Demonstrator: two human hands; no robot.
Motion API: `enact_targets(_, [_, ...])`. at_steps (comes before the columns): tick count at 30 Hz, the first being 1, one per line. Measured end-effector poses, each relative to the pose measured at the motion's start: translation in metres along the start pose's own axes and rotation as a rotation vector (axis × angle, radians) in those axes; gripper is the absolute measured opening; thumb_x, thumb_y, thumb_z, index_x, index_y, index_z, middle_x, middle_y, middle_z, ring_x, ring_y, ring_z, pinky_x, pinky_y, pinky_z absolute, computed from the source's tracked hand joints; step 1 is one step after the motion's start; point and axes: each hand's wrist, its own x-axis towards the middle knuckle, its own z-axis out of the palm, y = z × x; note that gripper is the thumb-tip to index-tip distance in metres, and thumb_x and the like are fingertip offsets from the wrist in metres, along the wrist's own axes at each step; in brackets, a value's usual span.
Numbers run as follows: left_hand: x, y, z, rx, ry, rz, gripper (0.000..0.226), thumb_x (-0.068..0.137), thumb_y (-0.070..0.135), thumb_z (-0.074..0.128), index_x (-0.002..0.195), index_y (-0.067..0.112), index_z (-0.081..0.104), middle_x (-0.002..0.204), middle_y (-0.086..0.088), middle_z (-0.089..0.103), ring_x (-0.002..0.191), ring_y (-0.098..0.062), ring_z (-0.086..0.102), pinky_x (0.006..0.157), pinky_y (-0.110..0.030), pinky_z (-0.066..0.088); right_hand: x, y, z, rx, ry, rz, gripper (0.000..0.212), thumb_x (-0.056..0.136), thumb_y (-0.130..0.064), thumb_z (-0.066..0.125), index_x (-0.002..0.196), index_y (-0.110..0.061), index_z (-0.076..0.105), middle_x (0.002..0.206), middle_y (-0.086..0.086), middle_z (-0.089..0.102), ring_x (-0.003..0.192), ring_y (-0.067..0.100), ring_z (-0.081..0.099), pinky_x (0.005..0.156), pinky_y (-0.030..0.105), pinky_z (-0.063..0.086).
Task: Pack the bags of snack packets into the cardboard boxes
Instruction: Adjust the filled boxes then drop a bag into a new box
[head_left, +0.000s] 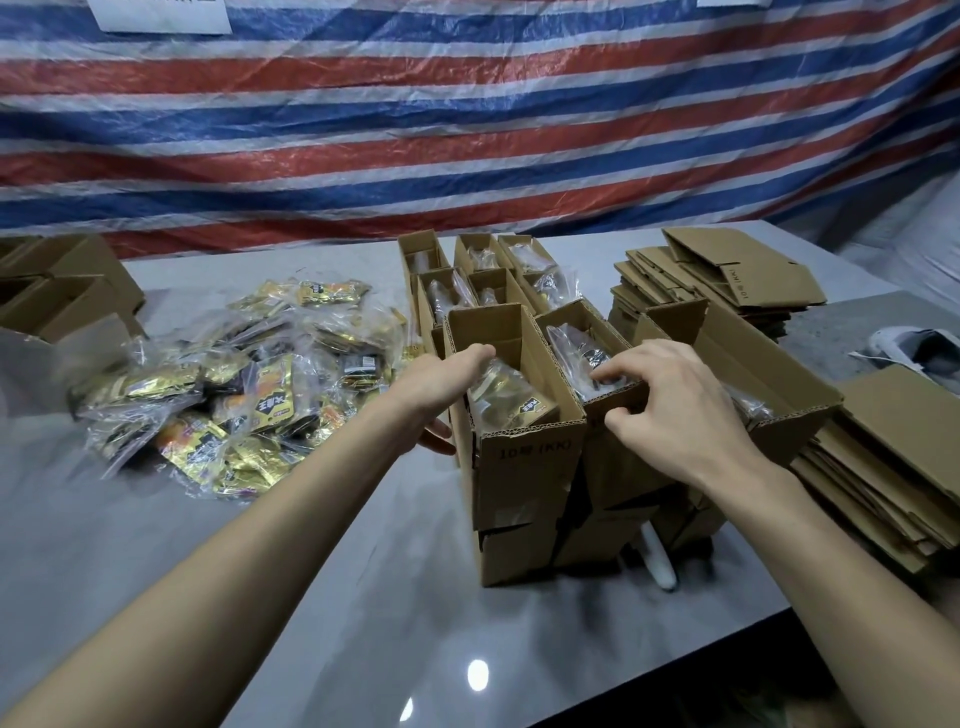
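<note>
Boxes (519, 415) stand open-topped mid-table. My left hand (441, 384) grips the near box's side, fingertips inside on its bag (511, 397); my right hand (670, 400) curls over the neighbour's rim. I'd press each bag flat. Loose bags (234, 384) wait left; flat cartons (883, 467) crowd right.

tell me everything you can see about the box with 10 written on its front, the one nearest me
The front box is brown corrugated cardboard, tall and narrow, standing upright on the grey table with its top open. A clear bag of snack packets sits inside. The left hand grips its left wall, fingers over the rim. Similar boxes press against its right side and back.
</note>
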Motion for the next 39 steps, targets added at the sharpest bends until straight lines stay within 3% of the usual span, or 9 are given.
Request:
enact_targets(6, [0.003, -0.006, -0.007, -0.039, -0.005, 0.011, 0.079, 0.086, 0.074, 0.043, 0.146, 0.023, 0.041, 0.144, -0.011, 0.046, 0.102, -0.036, 0.061, 0.068, -0.038, 0.060, -0.001, -0.019, -0.007, 0.103, 0.154, -0.038, 0.036, 0.076, -0.004, 0.060, 0.103, -0.025, 0.070, 0.108, -0.008, 0.062, 0.116, 0.013, 0.045, 0.100, 0.038, 0.043])
enact_targets(10, [0.007, -0.019, -0.018, -0.171, 0.058, 0.045, 0.072, 0.094, 0.071, 0.030, 0.139, 0.017, 0.044, 0.122, -0.010, 0.057, 0.093, -0.031, 0.066, 0.065, -0.034, 0.057, 0.004, -0.059, -0.008, 0.174, 0.186, -0.130, 0.027, 0.078, -0.006, 0.059, 0.096, -0.024, 0.068, 0.107, -0.007, 0.061, 0.114, 0.011, 0.046, 0.099, 0.029, 0.039])
enact_targets(13, [0.006, -0.034, -0.035, -0.258, 0.159, 0.086, 0.051, 0.100, 0.052, 0.038, 0.118, 0.009, 0.058, 0.114, -0.014, 0.065, 0.084, -0.027, 0.065, 0.067, -0.033, 0.050, 0.007, -0.105, 0.004, 0.236, 0.154, -0.248, 0.022, 0.077, -0.008, 0.059, 0.091, -0.023, 0.068, 0.103, -0.009, 0.058, 0.112, 0.008, 0.047, 0.095, 0.018, 0.037])
enact_targets(19, [-0.004, -0.087, -0.096, -0.274, 0.343, 0.150, 0.025, 0.097, 0.024, 0.052, 0.085, 0.007, 0.065, 0.084, -0.014, 0.067, 0.068, -0.023, 0.058, 0.061, -0.032, 0.041, 0.011, -0.194, 0.069, 0.344, -0.048, -0.369, 0.020, 0.078, -0.015, 0.054, 0.091, -0.024, 0.067, 0.101, -0.010, 0.056, 0.103, 0.008, 0.049, 0.083, 0.021, 0.043])
enact_targets(22, [-0.011, -0.127, -0.136, -0.190, 0.522, 0.169, 0.025, 0.094, 0.014, 0.052, 0.085, -0.004, 0.067, 0.076, -0.013, 0.066, 0.069, -0.022, 0.059, 0.064, -0.032, 0.044, 0.014, -0.223, 0.115, 0.470, -0.194, -0.308, 0.023, 0.080, -0.009, 0.056, 0.091, -0.027, 0.067, 0.101, -0.010, 0.060, 0.101, 0.010, 0.054, 0.085, 0.028, 0.045])
enact_targets(26, [-0.033, -0.194, -0.189, 0.023, 0.737, 0.183, 0.014, 0.092, 0.021, 0.057, 0.086, 0.025, 0.068, 0.087, 0.009, 0.068, 0.089, -0.013, 0.063, 0.082, -0.033, 0.050, 0.013, -0.248, 0.177, 0.598, -0.355, -0.223, 0.033, 0.082, -0.005, 0.060, 0.090, -0.036, 0.061, 0.097, -0.016, 0.066, 0.095, 0.006, 0.062, 0.081, 0.027, 0.047])
enact_targets(32, [-0.081, -0.300, -0.293, 0.562, 0.954, 0.021, 0.033, 0.096, 0.039, 0.054, 0.124, 0.023, 0.059, 0.125, 0.004, 0.057, 0.117, -0.019, 0.051, 0.098, -0.034, 0.037, 0.002, -0.280, 0.246, 0.584, -0.542, -0.126, 0.035, 0.080, -0.005, 0.072, 0.088, -0.037, 0.062, 0.088, -0.013, 0.070, 0.084, 0.013, 0.067, 0.083, 0.037, 0.052])
enact_targets(35, [-0.109, -0.325, -0.350, 0.772, 1.130, -0.037, 0.043, 0.093, 0.032, 0.059, 0.133, 0.018, 0.054, 0.131, -0.002, 0.053, 0.116, -0.025, 0.053, 0.095, -0.037, 0.040, 0.003, -0.290, 0.267, 0.628, -0.563, -0.105, 0.042, 0.075, 0.007, 0.072, 0.081, -0.034, 0.064, 0.081, -0.008, 0.073, 0.071, 0.007, 0.066, 0.072, 0.017, 0.048])
enact_targets(39, [-0.129, -0.325, -0.423, 0.909, 1.414, -0.060, 0.063, 0.090, 0.024, 0.066, 0.146, 0.014, 0.041, 0.149, -0.009, 0.040, 0.109, -0.031, 0.057, 0.080, -0.044, 0.053, 0.008, -0.298, 0.285, 0.650, -0.539, -0.083, 0.044, 0.070, 0.013, 0.068, 0.077, -0.030, 0.068, 0.072, -0.014, 0.073, 0.068, 0.002, 0.066, 0.073, 0.016, 0.047])
